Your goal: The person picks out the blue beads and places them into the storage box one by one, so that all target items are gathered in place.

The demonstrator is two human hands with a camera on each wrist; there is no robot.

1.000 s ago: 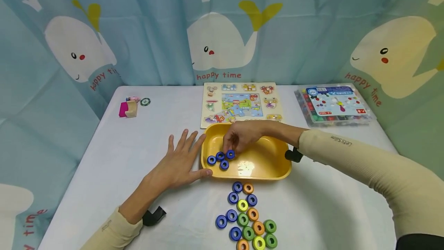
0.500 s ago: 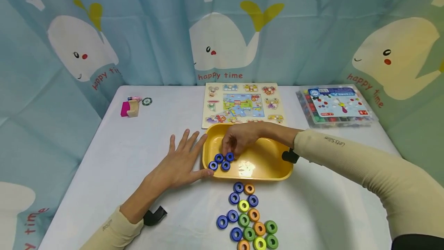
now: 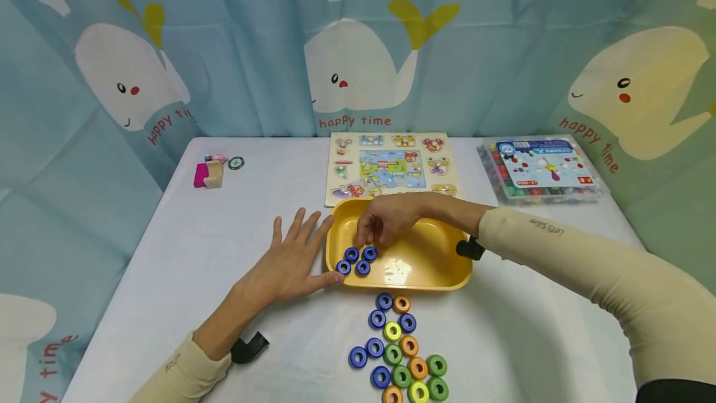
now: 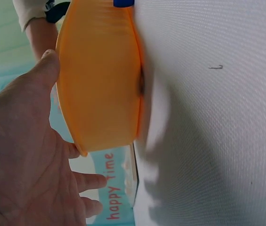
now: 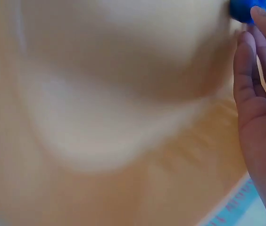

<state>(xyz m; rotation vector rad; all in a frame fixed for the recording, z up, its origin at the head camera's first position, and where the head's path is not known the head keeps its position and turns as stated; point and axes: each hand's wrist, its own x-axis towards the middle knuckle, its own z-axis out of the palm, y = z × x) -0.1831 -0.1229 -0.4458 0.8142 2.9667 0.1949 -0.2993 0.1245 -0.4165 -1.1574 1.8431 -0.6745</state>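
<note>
A yellow plastic tray (image 3: 425,247) lies on the white table with several blue rings (image 3: 363,267) at its left end. My left hand (image 3: 291,269) is spread against the tray's left side, its thumb at the front rim. In the left wrist view the left hand (image 4: 27,127) lies along the orange-looking tray wall (image 4: 100,84). My right hand (image 3: 388,219) reaches down into the tray, fingers bent, pinching at a blue ring (image 3: 370,254) among the others. The right wrist view has the thumb of the right hand (image 5: 262,94) against a blue ring (image 5: 246,10) that is partly cut off.
In front of the tray lie loose blue, orange, yellow and green rings (image 3: 393,354). Behind it are a picture puzzle board (image 3: 391,170) and a clear lidded box (image 3: 542,170). Small toy pieces (image 3: 208,174) and a round chip (image 3: 236,163) sit at the back left.
The blue rings in the tray have been drawn closer together into a tight group, and my right fingers shifted slightly left with them. My left hand stays at the tray's side.
</note>
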